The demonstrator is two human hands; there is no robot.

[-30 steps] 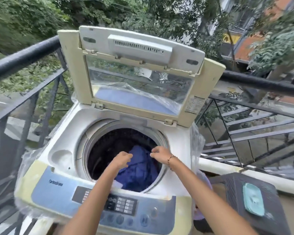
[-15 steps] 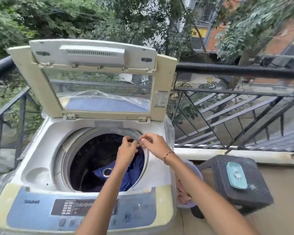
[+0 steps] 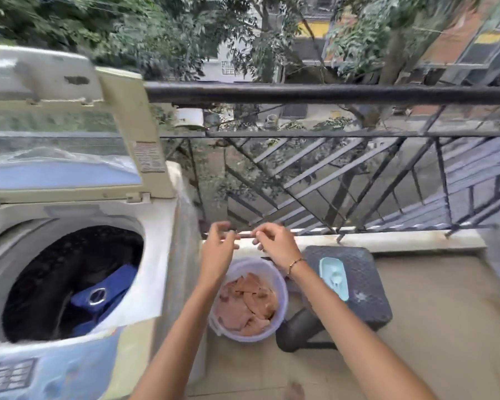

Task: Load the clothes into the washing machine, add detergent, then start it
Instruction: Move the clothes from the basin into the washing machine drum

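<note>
The top-loading washing machine [image 3: 156,241] stands at the left with its lid [image 3: 127,125] raised. A blue garment [image 3: 107,293] with a metal ring lies in the dark drum. To the machine's right, a lilac bucket [image 3: 282,287] on the floor holds a pink cloth [image 3: 248,304]. My left hand [image 3: 217,249] and my right hand [image 3: 274,243] hover side by side above the bucket, fingers loosely curled and holding nothing. A bracelet circles my right wrist.
A dark woven stool [image 3: 364,287] right of the bucket carries a pale teal lidded container [image 3: 334,277]. A black metal railing [image 3: 329,93] on a low white ledge [image 3: 387,241] bounds the balcony behind. Tan floor tiles [image 3: 430,327] spread to the right.
Both hands have let go of the blue garment in the drum and moved right, to above the bucket. The view has swung right with them.
</note>
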